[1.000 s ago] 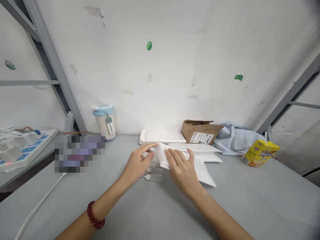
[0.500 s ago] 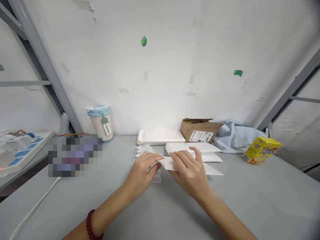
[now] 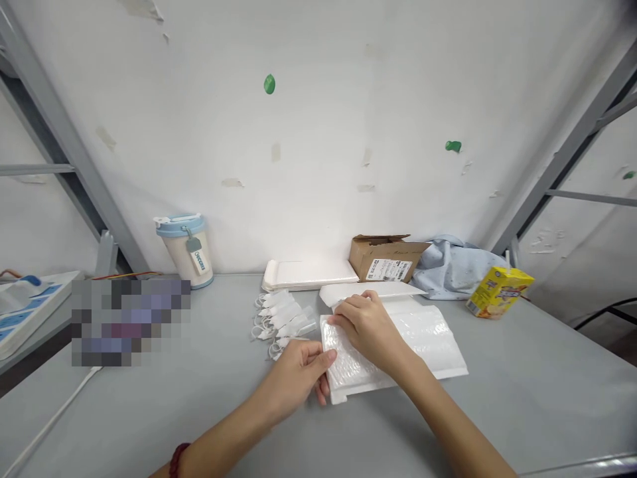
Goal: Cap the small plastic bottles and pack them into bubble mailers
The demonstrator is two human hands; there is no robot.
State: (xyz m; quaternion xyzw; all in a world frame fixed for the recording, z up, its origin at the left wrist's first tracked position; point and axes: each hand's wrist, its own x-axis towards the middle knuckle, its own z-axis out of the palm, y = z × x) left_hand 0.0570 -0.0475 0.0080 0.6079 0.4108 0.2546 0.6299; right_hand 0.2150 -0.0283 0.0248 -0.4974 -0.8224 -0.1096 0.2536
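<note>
A white bubble-lined mailer [image 3: 428, 345] lies flat on the grey table [image 3: 522, 398] in front of me. My left hand [image 3: 298, 375] pinches its near left edge with thumb and fingers closed on it. My right hand [image 3: 371, 325] rests on top of the mailer's left part, fingers curled and pressing down near the far left corner. Several small white and clear dropper bottles [image 3: 281, 318] lie in a row just left of the mailer, beyond my left hand.
More white mailers [image 3: 308, 273] are stacked at the wall. A brown cardboard box [image 3: 383, 257], a blue cloth [image 3: 455, 265] and a yellow drink carton [image 3: 497, 292] stand to the right. A lidded cup [image 3: 183, 249] is at the back left, a white cable [image 3: 44, 425] runs along the left.
The mailer, held tilted up before, now lies flat and nearer to me. My left hand came back to its near edge. The small bottles are uncovered.
</note>
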